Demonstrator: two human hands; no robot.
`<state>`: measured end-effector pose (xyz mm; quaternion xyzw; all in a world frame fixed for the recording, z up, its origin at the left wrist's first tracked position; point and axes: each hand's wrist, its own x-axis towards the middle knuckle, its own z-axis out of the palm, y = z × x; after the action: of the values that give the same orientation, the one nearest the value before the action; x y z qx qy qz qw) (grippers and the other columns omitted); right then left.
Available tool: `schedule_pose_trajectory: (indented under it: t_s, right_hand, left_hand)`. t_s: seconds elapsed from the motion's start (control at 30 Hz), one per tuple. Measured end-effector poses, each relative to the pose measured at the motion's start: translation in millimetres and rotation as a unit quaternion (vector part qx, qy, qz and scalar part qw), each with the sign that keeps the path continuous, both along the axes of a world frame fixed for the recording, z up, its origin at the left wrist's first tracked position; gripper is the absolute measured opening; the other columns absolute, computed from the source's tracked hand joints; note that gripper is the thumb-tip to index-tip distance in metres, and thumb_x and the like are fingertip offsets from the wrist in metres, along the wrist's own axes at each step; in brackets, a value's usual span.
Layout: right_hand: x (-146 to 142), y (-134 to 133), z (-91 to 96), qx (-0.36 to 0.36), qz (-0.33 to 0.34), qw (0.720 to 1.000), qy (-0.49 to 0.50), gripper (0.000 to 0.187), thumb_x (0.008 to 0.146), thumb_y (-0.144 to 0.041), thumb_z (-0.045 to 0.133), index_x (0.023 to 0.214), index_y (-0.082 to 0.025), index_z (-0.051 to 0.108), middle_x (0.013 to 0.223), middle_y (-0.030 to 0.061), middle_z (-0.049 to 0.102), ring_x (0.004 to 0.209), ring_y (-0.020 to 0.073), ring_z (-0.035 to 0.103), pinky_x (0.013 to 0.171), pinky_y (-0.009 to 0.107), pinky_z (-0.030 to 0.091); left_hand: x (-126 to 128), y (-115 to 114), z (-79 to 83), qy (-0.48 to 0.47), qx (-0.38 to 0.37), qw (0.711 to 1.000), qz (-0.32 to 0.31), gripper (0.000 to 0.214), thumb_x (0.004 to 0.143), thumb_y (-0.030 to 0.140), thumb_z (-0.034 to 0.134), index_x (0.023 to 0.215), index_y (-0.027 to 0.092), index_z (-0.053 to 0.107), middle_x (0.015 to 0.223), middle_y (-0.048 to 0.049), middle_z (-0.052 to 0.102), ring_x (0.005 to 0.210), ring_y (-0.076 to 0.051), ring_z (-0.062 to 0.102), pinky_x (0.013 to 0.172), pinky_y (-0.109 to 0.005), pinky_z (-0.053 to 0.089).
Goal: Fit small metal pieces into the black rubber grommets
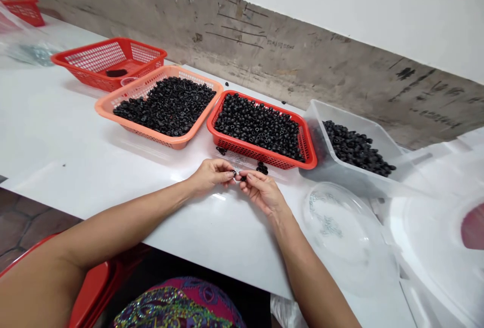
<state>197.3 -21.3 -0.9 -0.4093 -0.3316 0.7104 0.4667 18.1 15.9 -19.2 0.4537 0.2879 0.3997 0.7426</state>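
Observation:
My left hand (215, 174) pinches a small black ring-shaped part (234, 173) between thumb and fingers. Close beside it, my right hand (260, 189) is closed on another small black part (243, 178), mostly covered by the fingertips. Both hands meet just above the white table, in front of a red basket (260, 154) full of black rounded parts with holes (257, 126). A few loose black parts (261, 168) lie on the table behind my right hand.
Left of the red basket stands an orange basket (181, 141) of black rings, then another red basket (85, 73). At right are a translucent bin (351, 179) of black parts and a clear round container (340, 237) holding tiny pieces. A wall (242, 35) runs behind.

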Motion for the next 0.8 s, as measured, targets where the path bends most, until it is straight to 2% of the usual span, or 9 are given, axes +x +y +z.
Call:
schedule_pose_trajectory:
  t_s: [0.1, 0.3, 0.47, 0.63, 0.8]
  right_hand:
    - [2, -1, 1.7, 0.023, -0.001, 1.0, -0.004, 0.028, 0.062, -0.019, 0.078, 0.089, -0.017, 0.07, 0.088, 0.0055, 0.071, 0.068, 0.0101, 0.064, 0.066, 0.022, 0.052]
    - [2, -2, 0.5, 0.024, -0.014, 0.999, -0.035, 0.023, 0.063, -0.023, 0.077, 0.084, -0.017, 0.07, 0.076, 0.0041, 0.071, 0.058, 0.0102, 0.061, 0.049, 0.02, 0.047]
    - [1, -2, 2.3, 0.032, -0.051, 0.996, -0.072, 0.02, 0.063, -0.024, 0.077, 0.081, -0.018, 0.07, 0.06, -0.0013, 0.063, 0.049, 0.0076, 0.053, 0.044, 0.02, 0.041]
    - [-3, -3, 3.3, 0.068, -0.068, 0.992, -0.085, 0.02, 0.063, -0.025, 0.075, 0.08, -0.017, 0.07, 0.07, 0.0025, 0.067, 0.058, 0.0123, 0.059, 0.05, 0.024, 0.045]
    - [-8, -5, -3.4, 0.105, -0.098, 0.979, -0.147, 0.021, 0.063, -0.024, 0.074, 0.081, -0.016, 0.066, 0.065, 0.0007, 0.065, 0.057, 0.0125, 0.058, 0.051, 0.024, 0.046]
  left_hand:
    - [-1, 1, 3.4, -0.037, -0.051, 0.998, 0.004, 0.031, 0.063, 0.024, 0.078, 0.083, 0.009, 0.06, 0.075, -0.0081, 0.069, 0.06, -0.013, 0.064, 0.052, -0.022, 0.046]
    - [-2, 0, 7.5, -0.061, -0.087, 0.994, -0.006, 0.033, 0.061, 0.021, 0.079, 0.085, 0.01, 0.06, 0.072, -0.0063, 0.068, 0.056, -0.013, 0.063, 0.05, -0.021, 0.046]
    - [0, -4, 7.3, -0.052, -0.092, 0.994, -0.03, 0.033, 0.06, 0.02, 0.079, 0.087, 0.009, 0.063, 0.075, -0.0069, 0.068, 0.059, -0.013, 0.064, 0.052, -0.022, 0.046]
    - [1, -5, 7.5, -0.033, -0.087, 0.995, -0.035, 0.036, 0.059, 0.02, 0.078, 0.089, 0.01, 0.063, 0.068, -0.0033, 0.066, 0.056, -0.012, 0.062, 0.052, -0.023, 0.045]
    - [2, -5, 6.8, 0.007, -0.051, 0.998, -0.027, 0.03, 0.062, 0.023, 0.076, 0.085, 0.008, 0.063, 0.063, -0.0035, 0.065, 0.054, -0.012, 0.06, 0.053, -0.024, 0.045]
